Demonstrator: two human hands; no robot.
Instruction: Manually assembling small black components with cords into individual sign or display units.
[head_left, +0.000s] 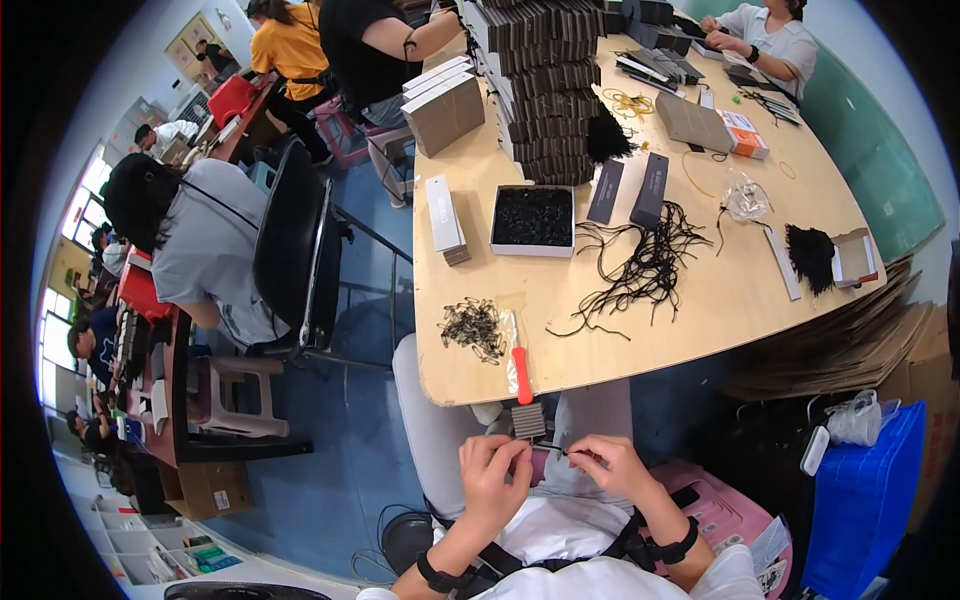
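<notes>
Fingers [511, 453] of our left hand [490, 482] and right hand [617, 466] pinch one strand [556, 449], one grey stack [529, 422] at twelve o'clock; the strand's thin, dark.

A white top [570, 522], black straps [497, 558], pale grey trousers [424, 432] and black wristbands [673, 548] are worn.

The left forearm [457, 545] and right forearm [657, 508] angle forward and inward, bringing both hands together over the lap, just outside the counter's [720, 320] near edge, toward its left corner. The left hand [495, 472] is curled, thumb and index finger closed in a pinching grip. Facing it, slightly apart, the right hand [608, 466] bends its fingers inward, thumb and forefinger tips likewise pressed together.
</notes>
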